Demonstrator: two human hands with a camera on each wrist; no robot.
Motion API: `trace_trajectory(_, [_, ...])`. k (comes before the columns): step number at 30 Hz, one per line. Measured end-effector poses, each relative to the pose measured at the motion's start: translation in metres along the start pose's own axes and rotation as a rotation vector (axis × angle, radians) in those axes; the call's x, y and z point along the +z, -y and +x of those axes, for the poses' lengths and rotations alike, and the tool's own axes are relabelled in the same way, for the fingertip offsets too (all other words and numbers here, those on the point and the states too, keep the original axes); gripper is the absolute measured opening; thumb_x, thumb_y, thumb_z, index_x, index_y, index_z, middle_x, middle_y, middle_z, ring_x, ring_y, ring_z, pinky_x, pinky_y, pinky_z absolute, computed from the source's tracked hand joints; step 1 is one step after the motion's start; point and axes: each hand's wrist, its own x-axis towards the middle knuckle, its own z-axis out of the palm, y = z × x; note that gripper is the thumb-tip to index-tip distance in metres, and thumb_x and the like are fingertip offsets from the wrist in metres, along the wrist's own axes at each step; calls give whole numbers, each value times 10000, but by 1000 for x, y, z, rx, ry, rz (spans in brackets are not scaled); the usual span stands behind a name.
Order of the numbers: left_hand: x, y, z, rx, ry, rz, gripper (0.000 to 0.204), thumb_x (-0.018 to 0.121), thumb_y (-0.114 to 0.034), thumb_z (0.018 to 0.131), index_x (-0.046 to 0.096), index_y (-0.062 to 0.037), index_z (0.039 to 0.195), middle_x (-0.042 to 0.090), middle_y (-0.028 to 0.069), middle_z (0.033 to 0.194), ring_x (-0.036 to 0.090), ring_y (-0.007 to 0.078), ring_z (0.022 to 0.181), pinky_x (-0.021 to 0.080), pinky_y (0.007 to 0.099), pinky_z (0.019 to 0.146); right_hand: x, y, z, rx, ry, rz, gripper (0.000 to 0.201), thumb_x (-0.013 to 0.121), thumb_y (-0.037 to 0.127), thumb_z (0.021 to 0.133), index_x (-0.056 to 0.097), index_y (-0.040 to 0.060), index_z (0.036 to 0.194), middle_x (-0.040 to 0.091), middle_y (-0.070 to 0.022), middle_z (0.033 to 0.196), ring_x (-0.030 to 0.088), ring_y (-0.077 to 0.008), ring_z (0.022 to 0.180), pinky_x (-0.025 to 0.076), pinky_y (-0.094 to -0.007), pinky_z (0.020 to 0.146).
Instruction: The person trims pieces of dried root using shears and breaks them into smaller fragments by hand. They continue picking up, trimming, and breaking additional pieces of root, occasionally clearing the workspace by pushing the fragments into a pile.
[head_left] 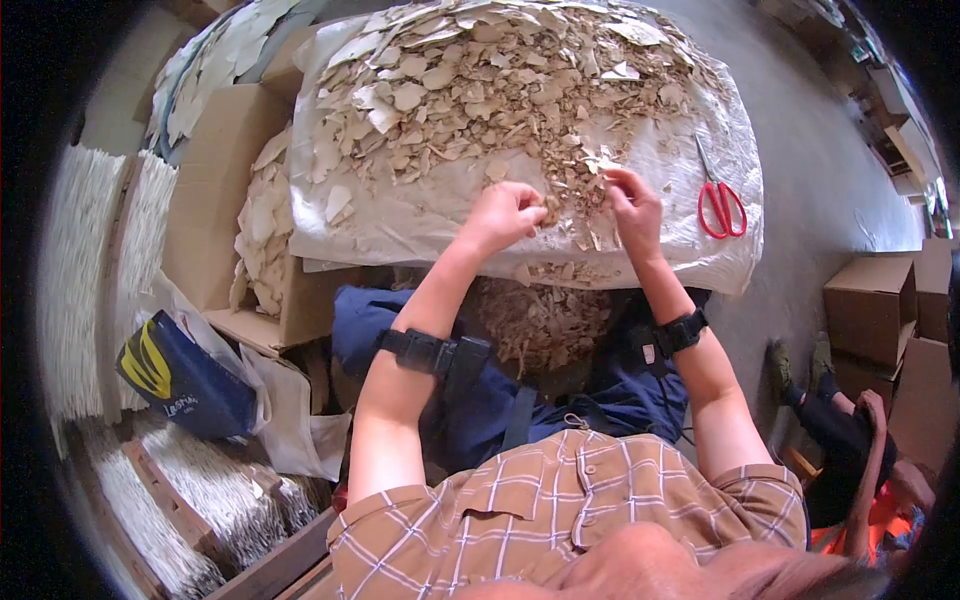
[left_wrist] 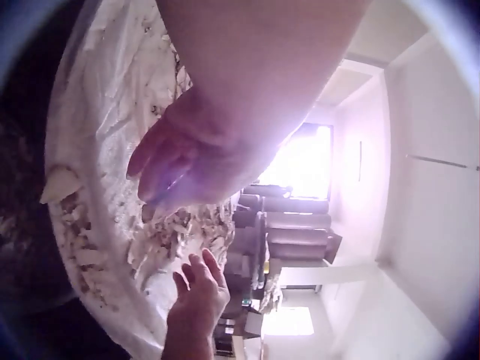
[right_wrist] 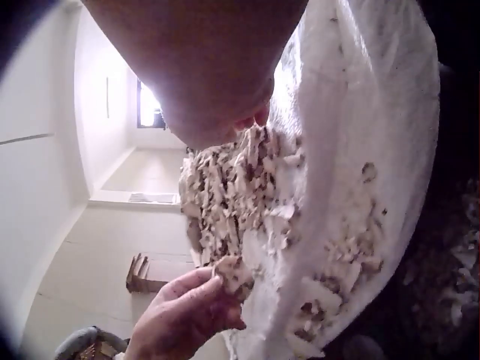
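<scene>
My left hand [head_left: 503,216] pinches a small brownish flake [head_left: 548,209] between thumb and fingers, over the near part of the white plastic sheet [head_left: 430,222]. In the right wrist view the same left hand [right_wrist: 176,319] holds that flake [right_wrist: 234,277], pale with dark patches. To its right my right hand [head_left: 637,212] hovers over small fragments [head_left: 577,190], fingertips close to a pale flake [head_left: 600,162]. The left wrist view shows the right hand [left_wrist: 199,300] with its fingers apart and nothing visible in them.
A broad heap of flakes [head_left: 520,85] covers the sheet's far part. Red-handled scissors [head_left: 720,207] lie at the right. A cardboard box [head_left: 215,190] with larger flakes stands left, a blue bag [head_left: 190,385] below it. Another person [head_left: 850,440] sits at lower right near boxes [head_left: 870,305].
</scene>
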Motion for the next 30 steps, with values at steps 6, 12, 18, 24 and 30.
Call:
trace_trajectory(6, [20,21,2,98,113,577,288,619,-252,717,576,10,829,617,154,745,617,268,715,472,352,650,-24,-27,20,-77,-88,-410,229,622,141,752,629,70,970,598,-90,881,608,-191,723,478,-295,676])
trace_trajectory(12, [28,13,4,135,284,553,365,623,-291,730,575,-17,967,621,184,853,603,312,837,466,371,725,-17,-27,37,-189,179,-599,327,686,255,706,631,87,980,588,-89,939,593,-254,796,473,-340,709])
trace_trajectory(18, [30,16,5,123,134,488,376,626,-280,740,574,-53,1035,630,155,881,610,284,837,468,366,751,-33,-43,28,273,82,207,285,639,61,767,592,12,1044,616,-56,874,590,-97,699,494,-232,590])
trace_trajectory(24, [28,14,9,169,-62,572,337,636,-271,737,593,-72,1005,636,117,879,608,263,835,468,365,762,-39,-32,14,314,123,544,316,592,-10,791,544,16,1103,595,-52,923,611,-160,836,523,-273,731])
trace_trajectory(30, [26,10,10,121,-50,503,348,632,-313,748,609,-72,999,649,93,845,623,232,787,479,341,730,-27,-33,9,148,37,225,232,607,19,784,599,23,1016,604,-54,892,604,-137,763,510,-256,702])
